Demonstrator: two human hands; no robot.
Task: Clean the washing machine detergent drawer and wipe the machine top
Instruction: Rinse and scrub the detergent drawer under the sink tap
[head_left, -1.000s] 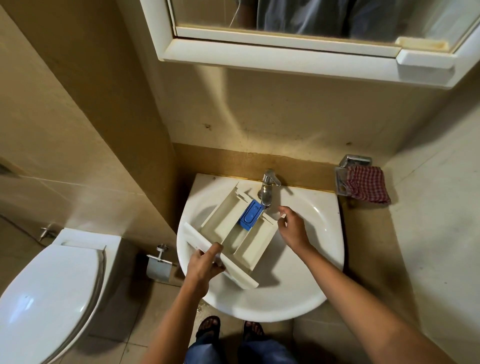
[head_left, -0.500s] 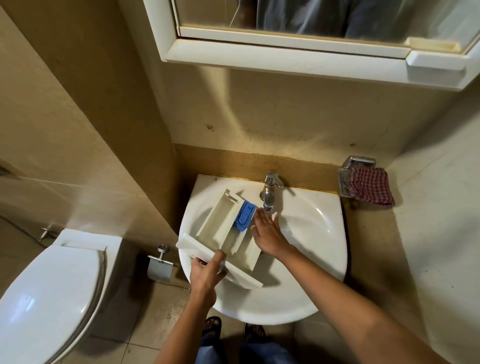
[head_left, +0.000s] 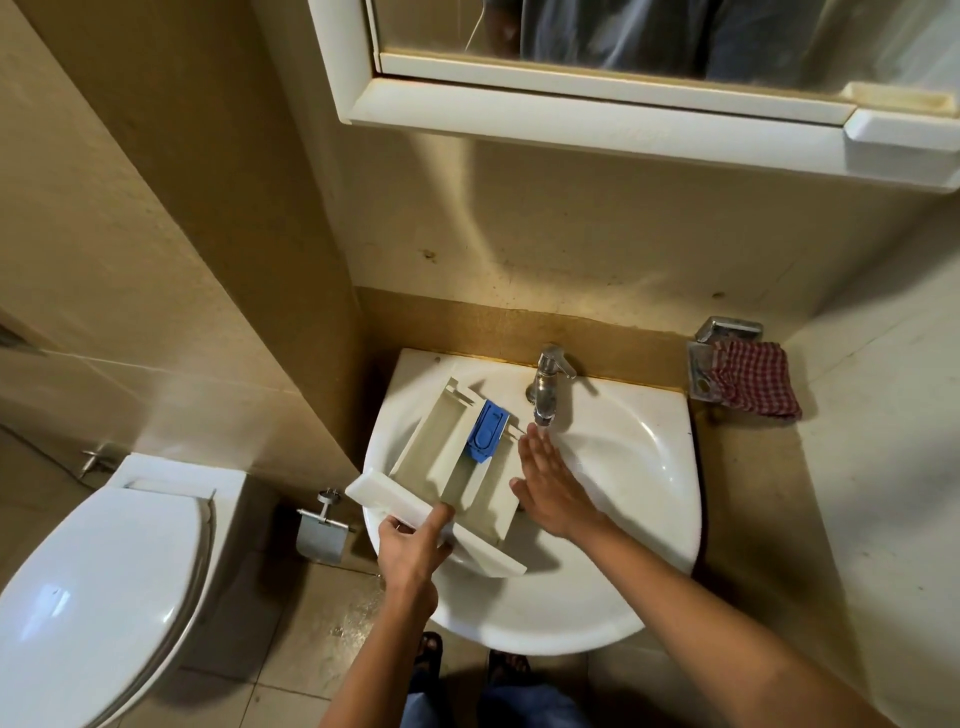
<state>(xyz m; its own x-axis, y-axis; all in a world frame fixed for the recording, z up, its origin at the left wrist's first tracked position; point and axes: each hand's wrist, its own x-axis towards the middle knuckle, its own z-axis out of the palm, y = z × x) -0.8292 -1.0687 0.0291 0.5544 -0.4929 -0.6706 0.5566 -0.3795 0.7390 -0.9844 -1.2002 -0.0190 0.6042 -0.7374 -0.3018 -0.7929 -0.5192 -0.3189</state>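
White plastic detergent drawer (head_left: 447, 467): in the single head view we find it lying open side up in the basin (head_left: 670, 467), with its front panel (head_left: 376, 493) overhanging the near-left rim.
Long axis: it runs obliquely from the panel at the left thumb to the back of the basin, roughly parallel to the right fingers.
Blue insert (head_left: 487, 431): seated at the drawer's far end, just left of the right fingertips.
Left hand (head_left: 413, 551): grips the front panel, thumb laid over its top face and fingers curled beneath. The compartments lie straight beyond this thumb.
Right hand (head_left: 550, 488): palm down, fingers (head_left: 537, 452) straight and pressed together, holding nothing. Its thumb lies just beside the drawer's right wall; we cannot tell whether it touches.
Tap (head_left: 545, 387): the spout hangs directly over the right fingertips. We cannot tell whether water runs.
Governing relation: the drawer lies left of the right fingers, beside the spout and not under it. We judge that rinsing calls either for the left hand, which holds the panel, to swing the far end rightward beneath the spout, or for the right hand, nearer the compartments, to carry water across.
Checked cloth (head_left: 756, 379): draped on a wall holder, well apart to the right of both hands. The machine top is not in view.
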